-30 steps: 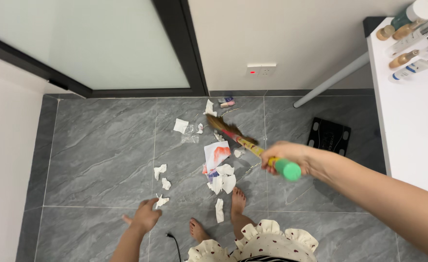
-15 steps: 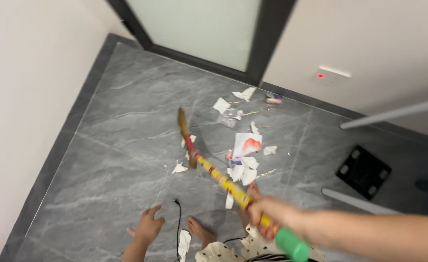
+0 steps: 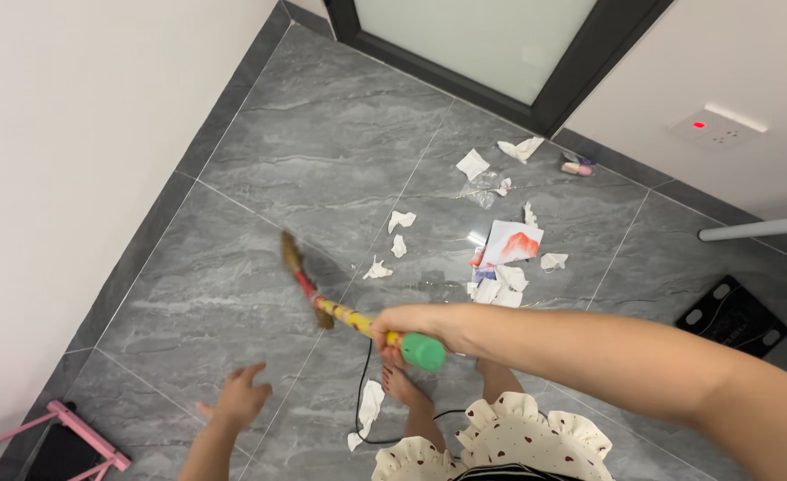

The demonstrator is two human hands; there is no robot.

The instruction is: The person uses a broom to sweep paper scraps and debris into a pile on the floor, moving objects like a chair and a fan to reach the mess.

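Broom now swung left of the paper scraps — right hand clenched around its handle, left hand spread open, holding nothing — scraps unswept.

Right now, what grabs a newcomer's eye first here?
The right hand gripping a broom with a yellow-and-red handle and green end cap, at centre, its bristles out to the left over the grey tile floor. Next, the scattered white paper scraps just right of centre, toward the dark-framed glass door. The left hand hangs open and empty at lower left.
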